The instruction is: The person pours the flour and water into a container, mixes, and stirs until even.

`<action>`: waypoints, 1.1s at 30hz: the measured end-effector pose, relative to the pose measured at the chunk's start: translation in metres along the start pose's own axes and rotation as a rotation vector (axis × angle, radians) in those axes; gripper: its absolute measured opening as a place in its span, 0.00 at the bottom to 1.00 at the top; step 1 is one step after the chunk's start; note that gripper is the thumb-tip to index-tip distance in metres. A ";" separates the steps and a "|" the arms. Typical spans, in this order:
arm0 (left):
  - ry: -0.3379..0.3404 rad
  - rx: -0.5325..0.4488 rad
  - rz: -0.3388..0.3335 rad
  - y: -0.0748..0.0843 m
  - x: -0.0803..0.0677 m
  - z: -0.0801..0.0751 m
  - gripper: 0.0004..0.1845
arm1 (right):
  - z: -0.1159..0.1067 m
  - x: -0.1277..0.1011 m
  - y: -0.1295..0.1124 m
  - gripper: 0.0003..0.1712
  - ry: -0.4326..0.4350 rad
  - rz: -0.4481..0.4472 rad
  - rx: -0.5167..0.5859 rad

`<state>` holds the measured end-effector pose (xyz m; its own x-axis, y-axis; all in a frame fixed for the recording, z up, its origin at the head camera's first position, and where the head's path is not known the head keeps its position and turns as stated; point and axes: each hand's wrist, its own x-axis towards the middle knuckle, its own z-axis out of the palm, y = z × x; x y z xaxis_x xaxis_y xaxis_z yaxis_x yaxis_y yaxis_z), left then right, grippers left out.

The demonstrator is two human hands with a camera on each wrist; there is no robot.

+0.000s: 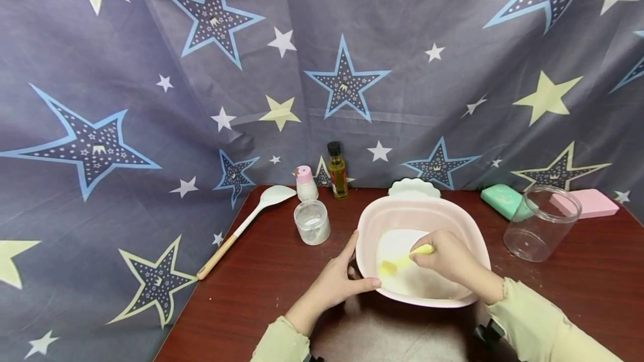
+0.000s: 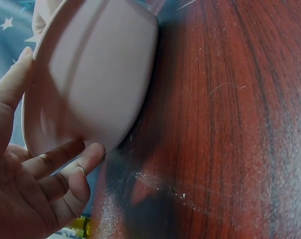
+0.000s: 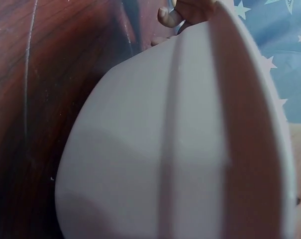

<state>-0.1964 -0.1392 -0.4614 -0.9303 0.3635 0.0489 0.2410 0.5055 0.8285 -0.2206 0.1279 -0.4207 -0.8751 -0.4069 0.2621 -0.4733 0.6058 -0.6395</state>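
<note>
From the head view, a pink bowl sits on the dark red bench, near its front edge. The left hand steadies it at the near-left rim, thumb hooked over the edge and fingers under the wall. The right hand pinches a small yellow spatula, whose head rests in the pale yellowish mix on the bowl's floor. A clear jar stands just to the right, a small white cup and an oil bottle to the left. A hard stroke could, I judge, tip the bowl toward the person or swing the right elbow into the jar.

In the left wrist view, the bowl's outer wall leans over the bench, fingertips touching its underside, the grip curled loosely around the rim. White powder is already scattered on the wood; the smooth wall may slide if the fingers relax.

The right wrist view shows mostly the bowl's side, with left fingertips at its far rim. The right hand's grip on the spatula is out of frame here.
</note>
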 end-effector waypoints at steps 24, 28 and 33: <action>-0.006 -0.001 -0.004 0.001 -0.001 0.000 0.59 | -0.033 0.010 0.041 0.05 0.202 0.186 -0.165; -0.008 0.006 -0.009 0.000 0.000 0.000 0.59 | -0.043 0.003 0.043 0.06 0.192 0.176 -0.209; -0.005 0.012 -0.004 0.000 0.000 0.000 0.59 | -0.055 -0.005 0.040 0.05 0.127 0.158 -0.251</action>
<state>-0.1969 -0.1392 -0.4610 -0.9299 0.3653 0.0430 0.2409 0.5163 0.8218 -0.2406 0.1921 -0.4082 -0.9380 -0.2154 0.2714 -0.3267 0.8109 -0.4855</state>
